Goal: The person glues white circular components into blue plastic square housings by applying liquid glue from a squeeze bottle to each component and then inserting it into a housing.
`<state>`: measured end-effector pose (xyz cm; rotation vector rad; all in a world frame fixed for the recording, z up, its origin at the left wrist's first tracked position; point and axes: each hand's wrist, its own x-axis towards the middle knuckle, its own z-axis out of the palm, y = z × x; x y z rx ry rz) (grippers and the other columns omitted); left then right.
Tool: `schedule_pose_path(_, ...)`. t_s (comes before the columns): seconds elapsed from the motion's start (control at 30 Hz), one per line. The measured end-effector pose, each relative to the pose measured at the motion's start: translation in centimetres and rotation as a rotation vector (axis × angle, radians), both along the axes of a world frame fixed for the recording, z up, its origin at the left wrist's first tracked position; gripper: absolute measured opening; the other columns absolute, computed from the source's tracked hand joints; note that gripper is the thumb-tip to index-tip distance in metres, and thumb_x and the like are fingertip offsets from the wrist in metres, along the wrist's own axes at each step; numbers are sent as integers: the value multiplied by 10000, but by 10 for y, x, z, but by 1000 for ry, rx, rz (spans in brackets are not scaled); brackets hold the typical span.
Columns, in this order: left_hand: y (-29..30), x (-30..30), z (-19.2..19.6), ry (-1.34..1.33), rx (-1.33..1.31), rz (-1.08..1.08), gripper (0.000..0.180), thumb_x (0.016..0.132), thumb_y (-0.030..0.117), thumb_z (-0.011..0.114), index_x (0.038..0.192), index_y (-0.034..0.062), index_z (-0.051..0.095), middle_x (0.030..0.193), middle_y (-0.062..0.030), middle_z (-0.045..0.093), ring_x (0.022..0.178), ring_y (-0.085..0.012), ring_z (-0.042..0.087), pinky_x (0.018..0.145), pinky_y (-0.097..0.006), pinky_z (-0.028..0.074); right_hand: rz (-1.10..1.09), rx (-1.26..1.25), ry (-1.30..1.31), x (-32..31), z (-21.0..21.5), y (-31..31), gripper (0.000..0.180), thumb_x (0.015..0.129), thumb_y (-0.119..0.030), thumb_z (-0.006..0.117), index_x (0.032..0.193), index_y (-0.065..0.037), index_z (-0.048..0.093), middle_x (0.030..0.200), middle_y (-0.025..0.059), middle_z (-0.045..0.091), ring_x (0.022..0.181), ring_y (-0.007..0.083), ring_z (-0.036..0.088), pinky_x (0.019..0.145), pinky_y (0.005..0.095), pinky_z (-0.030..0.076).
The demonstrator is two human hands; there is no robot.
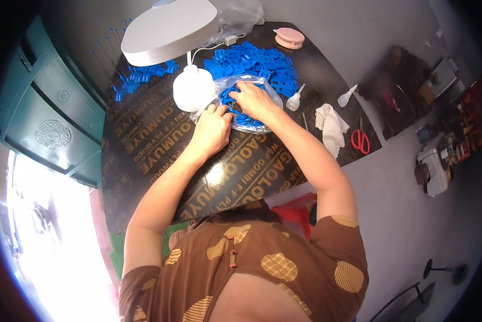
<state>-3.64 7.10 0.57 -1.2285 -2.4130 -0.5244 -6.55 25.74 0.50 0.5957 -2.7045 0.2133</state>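
A clear plastic bag lies opened on the dark table, with small blue plastic pieces inside it. At the near left edge of the bag, my left hand has its fingers curled down, closed on the plastic. My right hand reaches over the right side into the bag's mouth, its fingers bent among the blue pieces. What its fingertips hold is hidden. Just beyond the bag spreads a large heap of loose flat blue pieces.
Left of the bag stands a white lamp, its wide head overhanging the table. More blue pieces, some with thin upright rods, lie far left. To the right are two small white bottles, a white cloth, red-handled scissors and a pink round case.
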Motion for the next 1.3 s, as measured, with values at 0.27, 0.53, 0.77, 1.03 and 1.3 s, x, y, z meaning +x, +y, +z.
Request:
schedule_pose_path(0.27, -4, -3, -1, 28, 144, -54, 268, 742, -29, 598, 1006, -16, 642, 1105, -146, 598, 949, -310, 543, 849, -395, 455, -50, -110, -77, -21, -1, 14, 290, 810, -111, 642, 1096, -68, 649, 1012, 163, 590, 974, 332, 582, 845, 414, 464)
schedule_pose_path(0.53, -5, -7, 0, 87, 138, -1, 336, 720, -47, 575, 1050, -15, 633, 1124, -145, 613, 953, -309, 545, 832, -405, 456, 28, -30, -167, 4, 14, 16, 268, 824, -139, 634, 1077, -61, 675, 1141, 145, 588, 1076, 323, 538, 938, 399, 433)
schedule_pose_path(0.77, -7, -12, -8, 150, 99, 81, 260, 742, 32, 573, 989, -23, 633, 944, -131, 621, 886, -297, 538, 762, -403, 437, 30, 12, -218, 18, 29, 13, 249, 828, -154, 626, 1049, -53, 683, 1137, 126, 593, 1058, 310, 536, 938, 396, 431)
schedule_pose_path(1.03, -8, -9, -5, 121, 79, 170, 362, 723, -21, 571, 1083, -54, 586, 935, -176, 623, 881, -329, 545, 801, -420, 439, 103, -114, -14, -4, 8, -2, 343, 829, -48, 561, 1169, -60, 602, 1265, 147, 523, 1163, 339, 484, 989, 407, 393)
schedule_pose_path(1.3, -13, -7, -11, 134, 65, 167, 369, 703, -8, 578, 1068, -57, 583, 901, -165, 616, 876, -322, 542, 793, -409, 435, 99, -61, -148, 6, 9, 7, 317, 825, -95, 579, 1136, -100, 641, 1220, 124, 562, 1175, 298, 490, 977, 411, 404)
